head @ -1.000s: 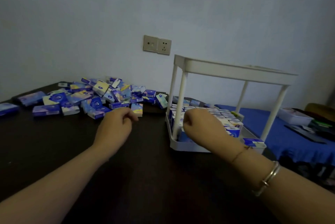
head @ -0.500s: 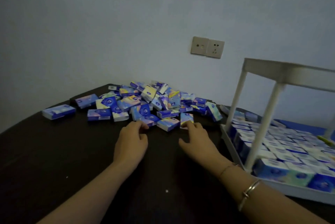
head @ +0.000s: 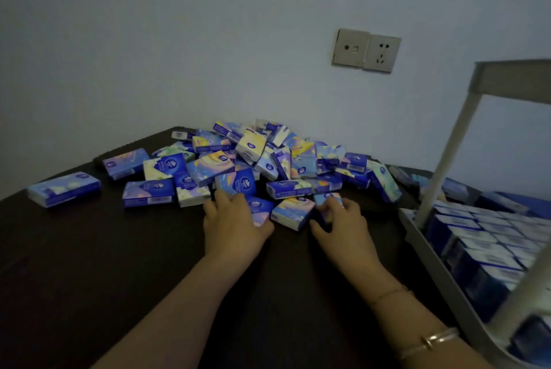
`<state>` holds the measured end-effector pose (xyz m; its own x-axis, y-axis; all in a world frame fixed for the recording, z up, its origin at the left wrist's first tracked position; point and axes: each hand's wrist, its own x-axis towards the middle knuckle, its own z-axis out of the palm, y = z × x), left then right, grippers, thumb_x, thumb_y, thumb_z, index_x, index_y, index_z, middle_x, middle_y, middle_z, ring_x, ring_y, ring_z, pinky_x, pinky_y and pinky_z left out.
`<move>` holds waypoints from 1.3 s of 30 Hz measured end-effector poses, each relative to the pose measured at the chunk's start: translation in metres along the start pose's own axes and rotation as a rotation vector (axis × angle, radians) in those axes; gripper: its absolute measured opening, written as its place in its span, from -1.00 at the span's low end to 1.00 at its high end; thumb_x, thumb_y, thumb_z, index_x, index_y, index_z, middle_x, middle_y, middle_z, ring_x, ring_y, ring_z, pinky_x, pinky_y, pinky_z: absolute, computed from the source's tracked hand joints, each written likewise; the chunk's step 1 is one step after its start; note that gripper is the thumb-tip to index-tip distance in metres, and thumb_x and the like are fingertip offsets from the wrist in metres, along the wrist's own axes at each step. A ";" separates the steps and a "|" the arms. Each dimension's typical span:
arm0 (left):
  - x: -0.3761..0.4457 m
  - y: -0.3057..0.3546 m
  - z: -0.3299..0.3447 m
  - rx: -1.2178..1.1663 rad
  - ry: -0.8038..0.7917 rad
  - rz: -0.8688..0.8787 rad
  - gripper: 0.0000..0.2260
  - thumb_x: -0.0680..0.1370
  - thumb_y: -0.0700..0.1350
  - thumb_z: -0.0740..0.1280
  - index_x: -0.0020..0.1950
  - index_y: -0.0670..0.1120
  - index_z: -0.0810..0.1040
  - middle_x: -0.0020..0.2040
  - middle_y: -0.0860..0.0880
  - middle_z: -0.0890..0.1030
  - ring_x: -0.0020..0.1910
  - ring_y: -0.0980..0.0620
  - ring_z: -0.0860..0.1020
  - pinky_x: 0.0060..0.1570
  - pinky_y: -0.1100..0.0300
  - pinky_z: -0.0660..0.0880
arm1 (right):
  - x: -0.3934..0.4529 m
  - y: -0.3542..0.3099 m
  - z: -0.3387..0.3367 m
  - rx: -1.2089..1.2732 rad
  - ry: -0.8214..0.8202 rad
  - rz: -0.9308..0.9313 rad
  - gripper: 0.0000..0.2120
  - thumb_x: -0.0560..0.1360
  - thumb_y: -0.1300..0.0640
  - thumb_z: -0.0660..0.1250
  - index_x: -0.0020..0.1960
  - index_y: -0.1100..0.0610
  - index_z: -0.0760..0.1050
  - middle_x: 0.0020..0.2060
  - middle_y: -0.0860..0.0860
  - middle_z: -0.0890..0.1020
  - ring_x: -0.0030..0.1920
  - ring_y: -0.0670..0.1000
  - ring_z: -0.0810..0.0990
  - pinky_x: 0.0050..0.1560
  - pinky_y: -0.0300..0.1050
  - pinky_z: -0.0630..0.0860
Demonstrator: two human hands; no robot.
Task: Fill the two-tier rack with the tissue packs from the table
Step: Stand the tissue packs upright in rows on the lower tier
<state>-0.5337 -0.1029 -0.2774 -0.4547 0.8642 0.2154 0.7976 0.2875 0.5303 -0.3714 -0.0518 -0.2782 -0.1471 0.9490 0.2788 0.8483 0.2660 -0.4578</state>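
- The tissue packs (head: 238, 165) lie heaped at the table's (head: 74, 264) far edge, toward twelve o'clock.
- The left hand (head: 235, 225) curls its fingers over one pack (head: 258, 208) at the heap's near edge.
- The right hand (head: 341, 227) pinches another pack (head: 328, 200) just beside.
- The rack (head: 441, 165) stands at three o'clock, its lower tier packed with upright packs.
- A wall socket (head: 366, 50) sits above.

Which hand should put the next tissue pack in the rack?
Probably the right hand: it touches a pack and is nearer the rack, which stands on its side.
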 end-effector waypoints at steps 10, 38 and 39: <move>-0.011 0.011 -0.012 -1.076 0.019 -0.063 -0.54 0.49 -0.16 0.38 0.23 0.06 0.18 0.20 -0.03 0.49 -0.01 0.10 0.58 -0.05 0.20 0.53 | -0.016 -0.017 -0.017 0.599 0.319 -0.205 -0.51 0.35 0.18 0.49 0.16 -0.01 0.32 0.13 -0.03 0.44 0.15 -0.14 0.46 0.03 -0.45 0.39; -0.029 0.009 -0.025 -1.257 -0.065 -0.107 -0.52 0.56 -0.15 0.32 0.32 0.18 0.15 0.32 -0.04 0.42 0.05 -0.04 0.60 -0.03 -0.04 0.61 | -0.022 -0.017 -0.011 0.300 -0.237 -0.142 -0.67 0.43 -0.08 0.41 0.06 0.00 0.36 0.09 0.02 0.38 0.08 0.01 0.44 0.10 -0.14 0.42; -0.037 0.012 -0.030 -1.227 -0.098 -0.099 -0.52 0.55 -0.17 0.33 0.31 0.18 0.16 0.31 -0.02 0.42 0.05 -0.03 0.59 -0.05 -0.05 0.61 | -0.027 -0.017 -0.021 0.367 -0.245 -0.108 -0.64 0.40 0.01 0.46 0.08 0.03 0.36 0.09 0.02 0.34 0.07 -0.01 0.43 0.07 -0.20 0.39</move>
<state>-0.5195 -0.1434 -0.2543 -0.4183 0.9031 0.0967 -0.1621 -0.1790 0.9704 -0.3713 -0.0859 -0.2597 -0.3785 0.9127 0.1541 0.5911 0.3664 -0.7186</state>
